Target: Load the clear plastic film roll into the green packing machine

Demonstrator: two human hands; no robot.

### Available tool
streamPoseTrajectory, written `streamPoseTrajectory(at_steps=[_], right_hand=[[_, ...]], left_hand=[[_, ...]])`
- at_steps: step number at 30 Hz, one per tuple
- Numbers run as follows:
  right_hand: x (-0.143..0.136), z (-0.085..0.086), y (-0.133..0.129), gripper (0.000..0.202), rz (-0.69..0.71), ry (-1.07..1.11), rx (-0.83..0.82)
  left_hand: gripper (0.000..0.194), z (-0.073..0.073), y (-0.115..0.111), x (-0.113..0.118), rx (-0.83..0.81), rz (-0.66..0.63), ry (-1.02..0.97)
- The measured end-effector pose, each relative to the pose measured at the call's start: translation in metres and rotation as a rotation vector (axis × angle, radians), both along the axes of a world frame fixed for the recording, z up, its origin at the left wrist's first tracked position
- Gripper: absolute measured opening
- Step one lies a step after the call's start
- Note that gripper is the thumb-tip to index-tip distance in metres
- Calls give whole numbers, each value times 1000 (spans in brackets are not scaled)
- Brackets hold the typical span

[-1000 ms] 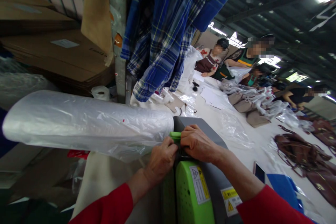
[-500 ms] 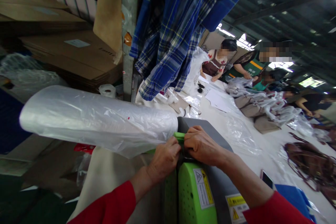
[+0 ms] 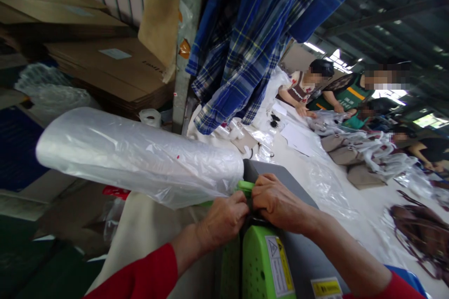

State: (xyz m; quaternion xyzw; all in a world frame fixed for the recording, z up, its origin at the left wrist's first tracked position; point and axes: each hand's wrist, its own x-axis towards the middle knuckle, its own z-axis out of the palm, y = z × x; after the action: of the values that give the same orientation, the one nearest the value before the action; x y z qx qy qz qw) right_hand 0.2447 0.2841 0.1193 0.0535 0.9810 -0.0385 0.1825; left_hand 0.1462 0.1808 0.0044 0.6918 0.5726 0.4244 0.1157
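A thick roll of clear plastic film (image 3: 136,154) sticks out sideways to the left from a grey and green machine (image 3: 263,261). My left hand (image 3: 222,219) is closed on the loose film edge at the roll's right end, beside a small green part (image 3: 244,187) of the machine. My right hand (image 3: 278,203) presses down on the machine's grey top right next to it, fingers curled over the same spot. Both sleeves are red. What the fingertips pinch is hidden.
A blue plaid shirt (image 3: 252,42) hangs overhead. Flat cardboard boxes (image 3: 112,65) are stacked at left. A long white table (image 3: 354,182) runs back right with plastic bags, papers and brown handbags (image 3: 421,238); several other people sit along its far side.
The view has shifted so everything slid right and slightly up in the picture. My two hands stay clamped at the roll's end on the machine, barely moved relative to it.
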Motion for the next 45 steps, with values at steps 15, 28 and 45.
streamPoseTrajectory(at_steps=[15,28,45], right_hand=[[18,1,-5,19,-194,234,-185],[19,4,-12,31,-161,158,-237],[23,-3,-12,29,-207,233,-223]], left_hand=[[18,3,-5,-4,-123,-119,-131],[19,-7,-68,5,-97,169,-595],[35,9,-37,39,-476,478,-1190]])
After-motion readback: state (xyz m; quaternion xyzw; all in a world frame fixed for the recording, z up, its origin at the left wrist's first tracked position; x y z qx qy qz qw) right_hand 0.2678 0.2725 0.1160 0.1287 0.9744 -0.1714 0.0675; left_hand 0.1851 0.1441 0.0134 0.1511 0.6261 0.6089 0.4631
